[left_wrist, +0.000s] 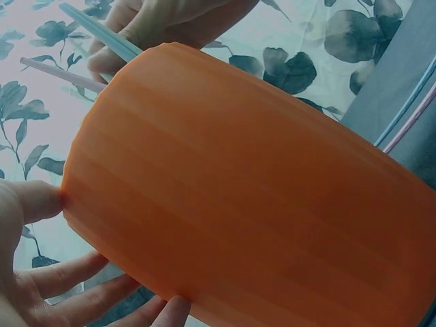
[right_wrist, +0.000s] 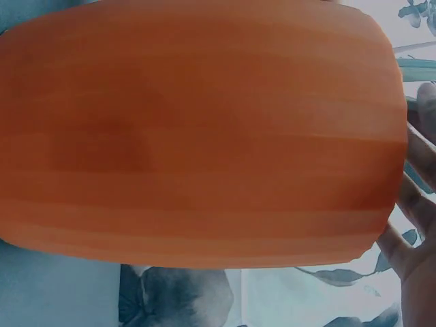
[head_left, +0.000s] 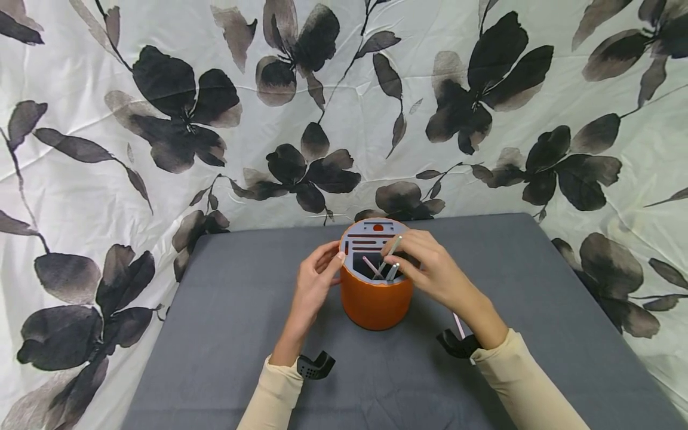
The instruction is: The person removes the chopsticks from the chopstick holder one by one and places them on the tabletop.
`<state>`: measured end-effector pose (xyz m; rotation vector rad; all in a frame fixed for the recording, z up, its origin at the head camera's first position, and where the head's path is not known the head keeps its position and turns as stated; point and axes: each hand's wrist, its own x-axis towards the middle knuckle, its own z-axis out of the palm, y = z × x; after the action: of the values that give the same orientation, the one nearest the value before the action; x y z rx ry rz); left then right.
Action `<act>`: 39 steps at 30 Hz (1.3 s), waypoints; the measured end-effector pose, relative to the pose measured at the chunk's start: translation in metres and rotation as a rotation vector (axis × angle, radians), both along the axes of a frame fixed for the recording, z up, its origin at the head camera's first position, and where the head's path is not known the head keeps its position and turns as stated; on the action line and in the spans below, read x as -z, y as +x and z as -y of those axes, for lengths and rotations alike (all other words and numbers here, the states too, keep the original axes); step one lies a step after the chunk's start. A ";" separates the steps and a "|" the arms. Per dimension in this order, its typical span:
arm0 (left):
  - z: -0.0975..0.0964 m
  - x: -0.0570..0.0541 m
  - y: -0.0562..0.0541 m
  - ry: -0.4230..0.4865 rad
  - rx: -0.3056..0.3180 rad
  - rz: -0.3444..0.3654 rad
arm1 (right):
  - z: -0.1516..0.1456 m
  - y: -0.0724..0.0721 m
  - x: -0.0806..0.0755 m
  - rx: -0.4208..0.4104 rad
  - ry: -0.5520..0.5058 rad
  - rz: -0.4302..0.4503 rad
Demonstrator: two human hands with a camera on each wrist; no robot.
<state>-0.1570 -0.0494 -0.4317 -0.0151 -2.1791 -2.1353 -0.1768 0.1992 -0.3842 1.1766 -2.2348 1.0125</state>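
Observation:
An orange round organizer (head_left: 376, 304) with a grey slotted top (head_left: 365, 230) stands upright on the table. Several thin sticks lean in its larger front opening, among them a pink stick (head_left: 369, 264). My left hand (head_left: 314, 278) holds the organizer's left side, thumb at the rim and fingers spread along the wall (left_wrist: 75, 276). Above the opening, my right hand (head_left: 424, 263) pinches a thin pale stick (head_left: 396, 242), whose lower part is down inside. In the right wrist view the orange wall hides most of the right hand (right_wrist: 415, 225).
A grey cloth-covered table (head_left: 242, 328) lies under everything. More thin sticks, one of them pink (head_left: 458, 325), lie on it beside the right wrist and are partly hidden. Behind the table hangs a white curtain with dark flowers (head_left: 376, 119).

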 end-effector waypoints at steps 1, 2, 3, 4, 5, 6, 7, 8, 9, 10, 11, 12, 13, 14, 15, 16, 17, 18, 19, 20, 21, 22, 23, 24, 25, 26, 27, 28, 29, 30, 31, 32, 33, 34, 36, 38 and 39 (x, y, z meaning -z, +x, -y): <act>0.000 0.000 0.000 0.000 0.000 0.003 | 0.000 0.001 -0.001 0.008 -0.013 0.007; 0.000 0.001 0.000 0.000 0.000 0.006 | 0.001 0.002 -0.001 0.013 -0.030 0.016; -0.001 0.001 0.000 -0.001 0.001 0.008 | 0.001 0.002 -0.002 0.018 -0.051 0.025; -0.001 0.002 0.000 -0.001 0.002 0.011 | 0.001 0.002 -0.003 0.022 -0.075 0.031; -0.001 0.002 0.000 0.000 0.003 0.012 | 0.001 0.002 -0.005 0.021 -0.105 0.039; -0.001 0.002 0.000 -0.001 0.003 0.012 | 0.001 0.003 -0.006 0.021 -0.132 0.045; -0.001 0.002 0.000 0.000 0.003 0.013 | 0.001 0.002 -0.008 0.017 -0.163 0.054; 0.000 0.002 0.000 0.000 0.002 0.012 | 0.001 0.002 -0.010 0.010 -0.195 0.065; 0.000 0.002 0.000 0.000 0.000 0.010 | 0.001 0.001 -0.012 0.001 -0.230 0.076; 0.000 0.002 0.001 0.002 -0.002 0.009 | 0.002 0.001 -0.014 -0.011 -0.266 0.087; 0.000 0.002 0.001 0.002 -0.004 0.007 | 0.003 0.000 -0.016 -0.024 -0.302 0.101; 0.001 0.002 0.001 0.002 -0.004 0.005 | 0.003 0.000 -0.018 -0.035 -0.338 0.108; 0.001 0.002 0.001 0.002 -0.005 0.004 | 0.004 0.000 -0.020 -0.050 -0.381 0.119; 0.001 0.002 0.002 0.002 -0.005 0.002 | 0.005 -0.001 -0.022 -0.064 -0.421 0.126; 0.001 0.002 0.002 0.003 -0.004 0.001 | 0.006 -0.001 -0.024 -0.083 -0.466 0.133; 0.001 0.002 0.002 0.004 -0.002 0.001 | 0.007 -0.001 -0.027 -0.095 -0.510 0.137; 0.001 0.002 0.002 0.003 0.000 0.001 | 0.007 -0.001 -0.029 -0.103 -0.551 0.142; 0.001 0.002 0.002 0.004 0.000 0.000 | 0.007 -0.001 -0.032 -0.101 -0.588 0.143; 0.001 0.002 0.002 0.004 0.000 -0.001 | 0.008 -0.001 -0.035 -0.101 -0.627 0.150; 0.000 0.003 0.002 0.005 -0.001 -0.001 | 0.008 -0.001 -0.038 -0.097 -0.662 0.151; 0.000 0.003 0.002 0.004 -0.002 -0.002 | 0.008 -0.001 -0.041 -0.102 -0.703 0.158; 0.000 0.003 0.002 0.004 -0.002 -0.002 | 0.008 -0.001 -0.044 -0.102 -0.742 0.163; 0.000 0.003 0.002 0.004 -0.003 -0.003 | 0.007 -0.001 -0.048 -0.103 -0.780 0.165; 0.000 0.003 0.002 0.004 -0.003 -0.003 | 0.006 -0.001 -0.051 -0.108 -0.818 0.168; -0.001 0.003 0.002 0.003 -0.004 -0.003 | 0.005 -0.002 -0.054 -0.121 -0.857 0.170; -0.001 0.003 0.001 0.003 -0.003 -0.004 | 0.004 -0.002 -0.058 -0.130 -0.887 0.169; -0.001 0.003 0.001 0.004 -0.003 -0.004 | 0.003 -0.003 -0.061 -0.144 -0.914 0.171; -0.001 0.003 0.001 0.004 -0.004 -0.004 | 0.002 -0.003 -0.064 -0.148 -0.930 0.167; -0.001 0.003 0.001 0.004 -0.005 -0.004 | 0.001 -0.003 -0.067 -0.150 -0.940 0.165; -0.001 0.003 0.001 0.003 -0.006 -0.004 | 0.001 -0.004 -0.069 -0.154 -0.946 0.165; 0.000 0.003 0.001 0.003 -0.008 -0.003 | 0.000 -0.004 -0.071 -0.153 -0.944 0.164; 0.000 0.003 0.001 0.003 -0.010 -0.003 | -0.001 -0.004 -0.073 -0.152 -0.942 0.166; 0.000 0.003 0.001 0.003 -0.011 -0.003 | -0.002 -0.004 -0.074 -0.151 -0.942 0.166; 0.000 0.003 0.001 0.002 -0.012 -0.003 | -0.003 -0.005 -0.075 -0.148 -0.942 0.165; 0.000 0.004 0.001 0.003 -0.015 -0.003 | -0.004 -0.005 -0.078 -0.139 -0.943 0.160; 0.000 0.004 0.001 0.003 -0.016 -0.002 | -0.005 -0.006 -0.080 -0.136 -0.953 0.157; 0.000 0.004 0.001 0.003 -0.016 -0.001 | -0.006 -0.007 -0.082 -0.131 -0.958 0.153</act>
<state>-0.1558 -0.0495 -0.4354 0.0008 -2.1675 -2.1297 -0.1834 0.2056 -0.3022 0.8004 -1.4094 1.9545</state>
